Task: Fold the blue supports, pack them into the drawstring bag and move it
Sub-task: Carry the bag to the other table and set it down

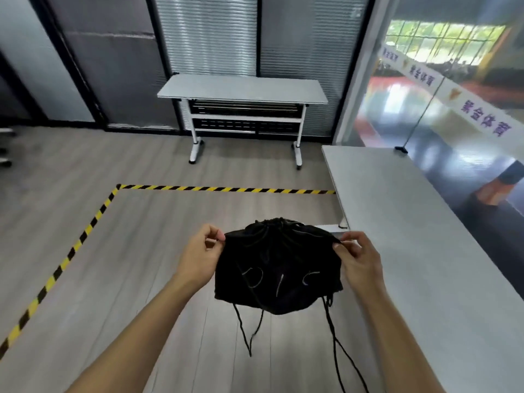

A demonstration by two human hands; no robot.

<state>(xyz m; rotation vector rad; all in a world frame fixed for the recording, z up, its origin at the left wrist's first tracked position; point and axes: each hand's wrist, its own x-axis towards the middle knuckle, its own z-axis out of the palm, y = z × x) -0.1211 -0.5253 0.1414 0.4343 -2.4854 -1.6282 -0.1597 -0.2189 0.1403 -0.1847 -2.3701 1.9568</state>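
The cinched black drawstring bag (279, 268) was held at lower centre, pinched by the left hand (198, 258) and right hand (358, 259), fingers closed on its upper corners.

two grey tables (243, 87) (425, 222), hazard tape (226, 189)

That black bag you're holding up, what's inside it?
The inside cannot be seen. The black drawstring bag is cinched shut at the top, and its opaque cloth bulges as if filled. The left hand and right hand pinch its upper corners; no blue supports show anywhere.
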